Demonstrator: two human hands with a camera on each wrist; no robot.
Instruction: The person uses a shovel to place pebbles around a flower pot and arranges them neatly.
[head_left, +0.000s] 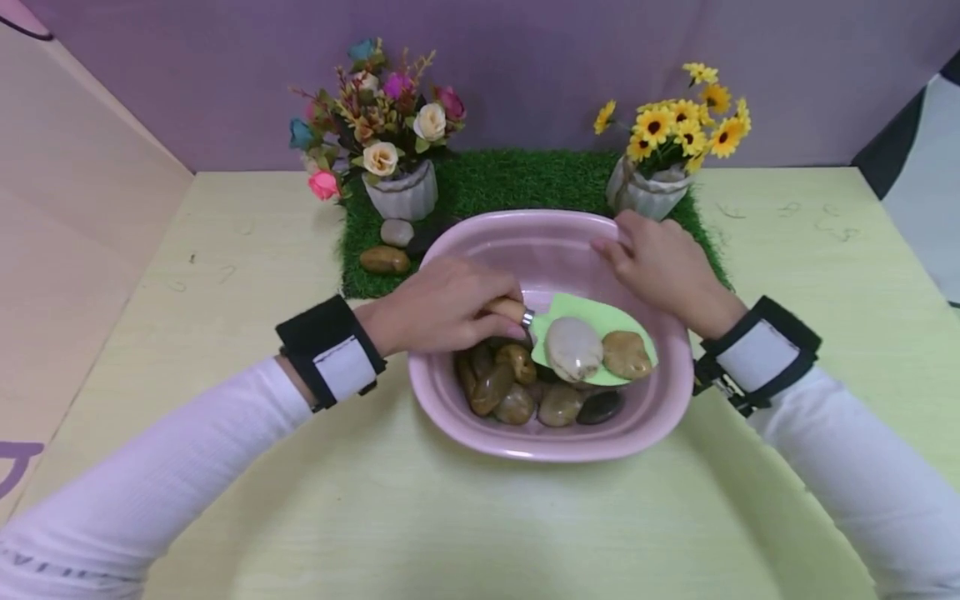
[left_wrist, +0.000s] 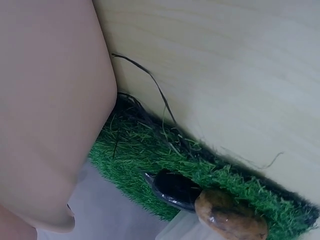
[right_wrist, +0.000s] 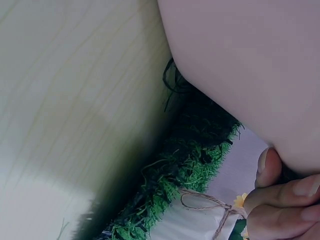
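In the head view, my left hand (head_left: 450, 307) grips the wooden handle of a small trowel with a light green blade (head_left: 592, 313). On that blade lie a whitish stone (head_left: 573, 348) and a tan stone (head_left: 627, 355), above the inside of a pink basin (head_left: 551, 452). Several brown pebbles (head_left: 492, 390) and a black pebble (head_left: 600, 407) sit in the basin, partly hidden under the blade. My right hand (head_left: 660, 262) holds the basin's far right rim; the right wrist view shows its curled fingers (right_wrist: 280, 205) at the rim.
Behind the basin lies a green turf mat (head_left: 517, 179). It bears a pot of mixed flowers (head_left: 401, 190) at left and a pot of yellow flowers (head_left: 647, 190) at right. A brown stone (head_left: 385, 259), a grey stone (head_left: 397, 232) and a black stone (left_wrist: 175, 189) lie beside the left pot.
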